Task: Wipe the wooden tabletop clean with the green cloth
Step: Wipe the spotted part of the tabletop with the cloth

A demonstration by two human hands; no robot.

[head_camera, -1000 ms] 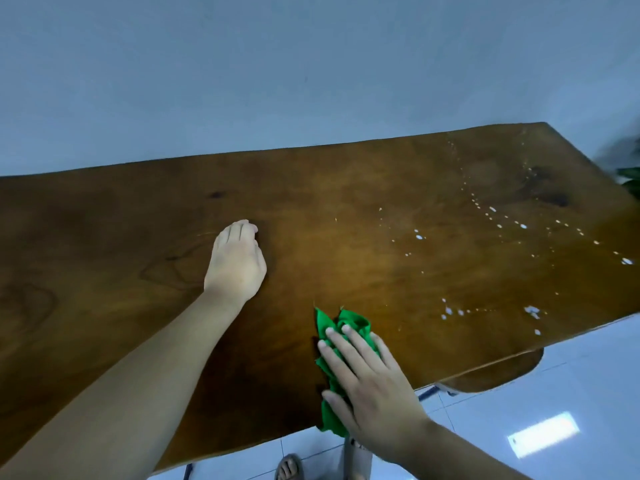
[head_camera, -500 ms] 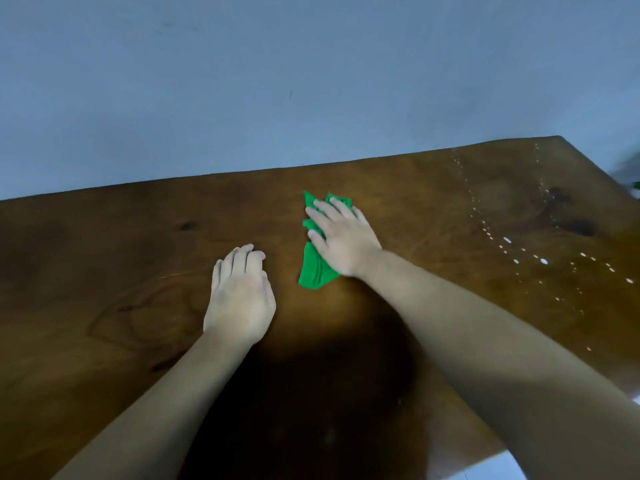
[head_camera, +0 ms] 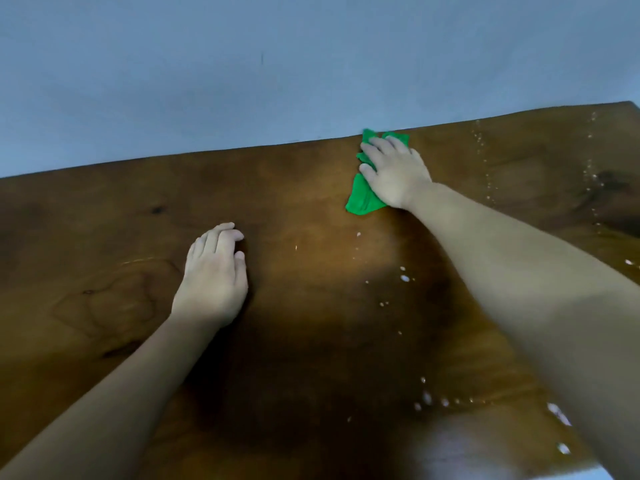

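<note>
The wooden tabletop (head_camera: 104, 244) fills the lower part of the view, dark brown with grain rings. My right hand (head_camera: 394, 171) presses the crumpled green cloth (head_camera: 363, 199) flat against the wood at the table's far edge, by the wall. The cloth shows above my fingertips and below my palm. My left hand (head_camera: 214, 275) rests palm down on the wood, left of the middle, fingers together, holding nothing. White droplets (head_camera: 404, 278) speckle the wood under and to the right of my right forearm.
A plain blue-grey wall (head_camera: 311, 64) stands directly behind the far edge. More white specks (head_camera: 479, 136) run in lines over the table's right end. The near right corner of the table (head_camera: 588, 469) shows at the bottom right.
My right hand has pushed the green cloth from the near edge across the table to the far edge by the wall. My left hand has stayed planted on the wood.
</note>
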